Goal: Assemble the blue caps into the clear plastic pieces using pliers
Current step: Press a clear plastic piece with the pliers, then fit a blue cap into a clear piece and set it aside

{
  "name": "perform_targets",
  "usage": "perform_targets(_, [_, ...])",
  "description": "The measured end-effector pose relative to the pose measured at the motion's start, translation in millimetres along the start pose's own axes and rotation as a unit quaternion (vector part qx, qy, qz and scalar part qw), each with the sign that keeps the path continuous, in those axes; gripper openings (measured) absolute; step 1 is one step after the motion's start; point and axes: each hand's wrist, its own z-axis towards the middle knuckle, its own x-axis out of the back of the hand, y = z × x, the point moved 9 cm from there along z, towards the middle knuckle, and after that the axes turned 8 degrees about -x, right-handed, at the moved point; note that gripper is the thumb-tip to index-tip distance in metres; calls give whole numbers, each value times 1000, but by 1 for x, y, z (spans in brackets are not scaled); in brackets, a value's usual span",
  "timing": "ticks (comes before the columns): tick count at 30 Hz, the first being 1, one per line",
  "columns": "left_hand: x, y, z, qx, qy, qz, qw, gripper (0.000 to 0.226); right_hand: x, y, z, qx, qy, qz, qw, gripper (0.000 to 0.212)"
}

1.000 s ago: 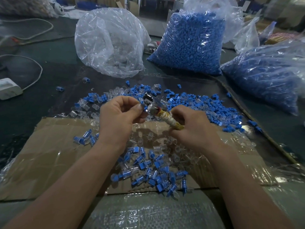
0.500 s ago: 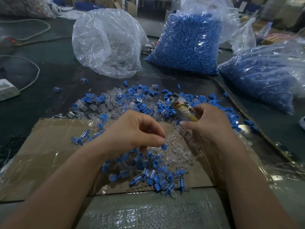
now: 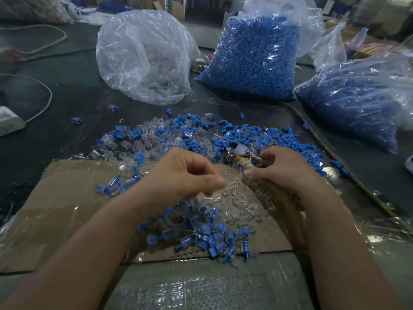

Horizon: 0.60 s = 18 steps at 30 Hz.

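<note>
- Blue caps (image 3: pixel 279 135), loose, in a band across the dark tabletop (image 3: pixel 73 70) beyond both hands, mixed with clear plastic pieces (image 3: pixel 152 142); blue thickest toward the right.
- Far left: white box (image 3: pixel 9 124) at the frame edge, with a pale cable (image 3: pixel 45 95) looping away from it.
- Cardboard sheet (image 3: pixel 55 209) flat under both forearms, glossy tape strips across it.
- Behind, left of centre: clear bag (image 3: pixel 143 57), crumpled and puffed up.
- Left hand (image 3: pixel 185 175) above the cardboard, fingers curled, thumb and forefinger tips together; tips blurred, so cannot tell whether anything is pinched there.
- Nearer than that hand, by the cardboard's near edge: heap of capped pieces (image 3: pixel 212 233), blue ends in clear bodies, uncapped clear ones just beyond.
- Pliers (image 3: pixel 239 152) over the loose parts, metal head pointing left, handle bound in pale yellowish wrapping.
- Right hand (image 3: pixel 288 171) clamped round that handle, thumb stretched leftward.
- Behind: packed bag of blue (image 3: pixel 254 57) standing upright; second blue-filled bag (image 3: pixel 357 97) lying at the far right.
</note>
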Motion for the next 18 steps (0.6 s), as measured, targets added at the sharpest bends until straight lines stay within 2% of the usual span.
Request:
perform_targets(5, [36, -1, -1, -12, 184, -31, 982, 25, -3, 0, 0, 6, -10, -12, 1000, 64])
perform_targets(8, [49, -5, -5, 1, 261, -42, 964, 16, -3, -2, 0, 12, -10, -15, 1000, 55])
perform_targets(11, [60, -10, -10, 13, 320, -35, 947, 16, 0, -7, -4, 18, 9, -10, 1000, 55])
perform_targets(13, [63, -11, -12, 16, 337, -33, 941, 18, 13, -25, -12, 74, 94, 7, 993, 54])
perform_targets(15, [63, -11, -12, 18, 342, -31, 939, 19, 20, -57, -28, 183, 157, 30, 970, 46])
perform_targets(18, [62, -11, -13, 20, 347, -31, 937, 21, -5, -91, -36, 268, 129, -45, 954, 44])
